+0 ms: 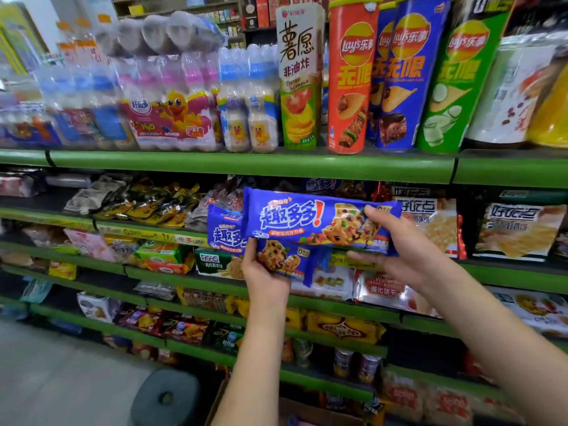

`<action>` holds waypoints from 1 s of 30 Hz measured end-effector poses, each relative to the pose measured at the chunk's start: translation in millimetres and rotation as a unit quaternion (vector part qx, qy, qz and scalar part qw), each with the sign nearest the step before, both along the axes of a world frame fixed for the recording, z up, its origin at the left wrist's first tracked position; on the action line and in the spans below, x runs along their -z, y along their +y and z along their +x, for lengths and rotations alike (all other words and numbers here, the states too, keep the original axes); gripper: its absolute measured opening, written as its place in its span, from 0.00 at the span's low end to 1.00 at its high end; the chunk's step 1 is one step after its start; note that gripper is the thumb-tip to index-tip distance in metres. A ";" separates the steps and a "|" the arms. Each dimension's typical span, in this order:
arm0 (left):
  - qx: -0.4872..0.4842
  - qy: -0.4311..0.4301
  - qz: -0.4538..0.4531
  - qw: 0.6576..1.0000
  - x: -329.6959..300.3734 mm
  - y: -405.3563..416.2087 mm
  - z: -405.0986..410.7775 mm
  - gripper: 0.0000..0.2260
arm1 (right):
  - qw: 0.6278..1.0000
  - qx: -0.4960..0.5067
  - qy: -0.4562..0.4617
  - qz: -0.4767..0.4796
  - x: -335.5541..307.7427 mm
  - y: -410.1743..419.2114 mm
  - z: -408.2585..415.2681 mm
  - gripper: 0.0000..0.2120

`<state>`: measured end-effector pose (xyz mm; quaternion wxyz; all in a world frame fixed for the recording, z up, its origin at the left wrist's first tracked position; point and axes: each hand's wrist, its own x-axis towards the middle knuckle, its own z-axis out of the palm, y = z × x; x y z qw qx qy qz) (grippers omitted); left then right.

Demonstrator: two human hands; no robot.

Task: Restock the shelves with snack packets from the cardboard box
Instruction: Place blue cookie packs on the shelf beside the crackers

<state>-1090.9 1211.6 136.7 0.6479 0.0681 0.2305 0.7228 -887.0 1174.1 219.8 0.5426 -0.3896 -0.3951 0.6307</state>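
Two blue cookie packets are held up in front of the green shelves (246,164). My right hand (396,250) grips the right end of the upper packet (295,215), thumb on its front, keeping it level. My left hand (264,272) holds the lower packet (285,259) from below; that packet tilts and is partly covered by the upper one. The cardboard box (295,408) shows only as a brown edge at the bottom, between my forearms.
Chip tubes (349,78) and bottled drink packs (172,118) stand on the top shelf. Biscuit packs (519,230) fill the second shelf at right, more snack bags crowd the lower shelves. A grey round stool (166,398) stands on the floor at bottom left.
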 end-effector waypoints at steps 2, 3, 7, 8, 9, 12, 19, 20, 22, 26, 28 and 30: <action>-0.008 0.003 0.004 1.000 1.2 -2.9 -13.5 0.11 | 1.000 -0.005 0.008 -0.007 4.6 7.1 12.5 0.20; -0.011 0.003 0.000 1.000 1.2 -4.9 -18.8 0.13 | 1.000 -0.009 0.009 -0.009 7.4 10.8 18.4 0.21; -0.046 0.031 -0.047 0.997 1.0 -12.8 -33.9 0.19 | 0.999 -0.036 0.034 -0.012 21.5 30.0 32.3 0.16; -0.046 0.042 -0.054 0.997 0.9 -15.4 -34.9 0.20 | 0.998 -0.044 0.039 -0.013 25.5 35.2 32.2 0.13; -0.045 0.056 -0.059 0.996 0.1 -17.6 -34.7 0.22 | 0.998 -0.052 0.043 -0.016 29.7 40.0 30.7 0.09; -0.057 0.099 -0.067 0.991 -2.8 -24.1 -31.1 0.26 | 0.996 -0.076 0.040 -0.019 38.7 51.7 22.5 0.09; -0.103 0.188 -0.055 0.975 -19.2 -30.3 -33.6 0.27 | 0.996 -0.089 0.022 -0.007 42.3 61.6 6.1 0.19; -0.102 0.196 -0.046 0.974 -22.6 -31.3 -35.1 0.30 | 0.996 -0.086 0.024 -0.004 41.2 61.9 4.4 0.20; -0.097 0.206 -0.033 0.973 -27.2 -33.8 -38.7 0.35 | 0.996 -0.081 0.029 0.006 39.2 61.0 0.1 0.19; -0.089 0.229 -0.010 0.969 -28.1 -31.9 -51.7 0.35 | 0.998 -0.060 0.028 0.023 36.9 53.8 -11.8 0.20; -0.088 0.240 -0.011 0.967 -28.9 -26.1 -58.3 0.34 | 0.998 -0.042 0.026 0.025 35.6 50.2 -19.2 0.20; -0.083 0.248 -0.017 0.965 -31.3 -21.5 -63.4 0.33 | 0.999 -0.029 0.026 0.024 32.6 47.4 -26.6 0.19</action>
